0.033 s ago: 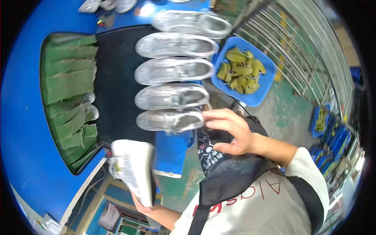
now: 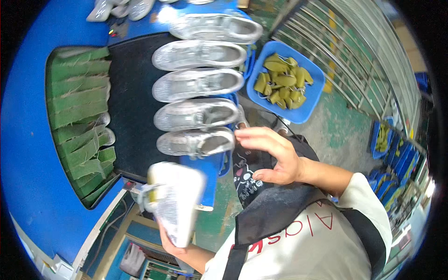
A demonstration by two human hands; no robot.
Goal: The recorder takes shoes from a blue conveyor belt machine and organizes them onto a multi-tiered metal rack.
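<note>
My left hand [image 2: 171, 246] grips a white and grey sneaker [image 2: 173, 204] by one end and holds it raised beside the belt. The sneaker is smeared by motion. On the black conveyor belt [image 2: 133, 107], several grey sneakers [image 2: 196, 84] lie side by side in a row, toes to the left and openings to the right. My right hand [image 2: 275, 158] is open, thumb apart from the fingers. Its fingertips are close to the heel of the nearest sneaker [image 2: 196, 142] in the row; whether they touch it, I cannot tell.
Frayed green flaps [image 2: 79, 107] hang at the belt's left end, with shoe tips showing beneath. A blue basket [image 2: 305, 112] of olive-green pieces stands to the right. Metal racks [image 2: 326, 56] rise behind it. More white shoes [image 2: 140, 8] sit at the far left.
The sneaker in my left hand has swung to the right and turned. The row of sneakers appears slightly farther left, nearer the green flaps. My right hand has barely moved.
</note>
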